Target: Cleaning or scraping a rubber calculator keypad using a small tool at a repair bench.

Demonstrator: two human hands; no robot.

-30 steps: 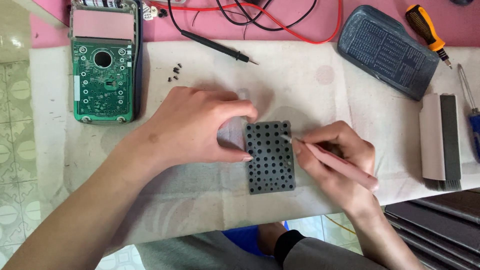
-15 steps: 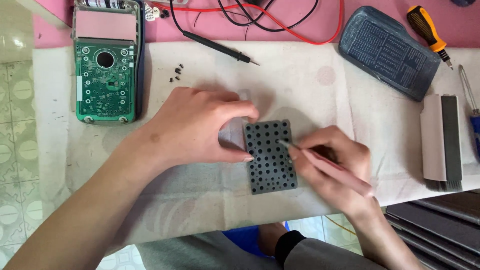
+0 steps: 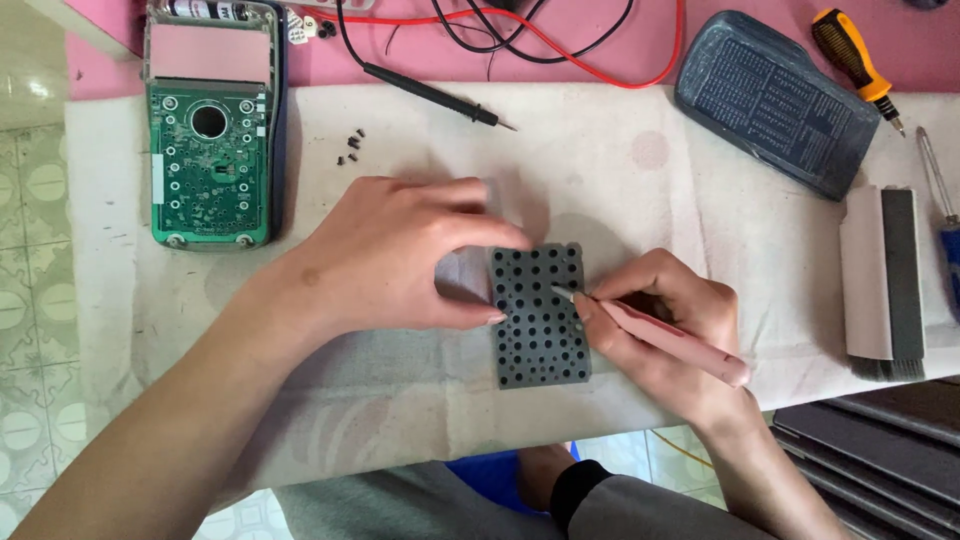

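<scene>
A dark grey rubber keypad mat studded with round bumps lies on the white cloth near the table's front edge. My left hand rests on the mat's left edge, thumb and fingertips pressing it down. My right hand is shut on a pink pen-like tool held like a pencil. The tool's pale tip touches the mat's upper right area.
An opened device with a green circuit board sits at the far left, tiny black screws beside it. Red and black probe leads cross the back. A dark grey case, an orange-handled screwdriver and a brush lie at right.
The pink tool's tip has moved a little down and left across the mat. My left hand has stayed on the mat's left edge.
</scene>
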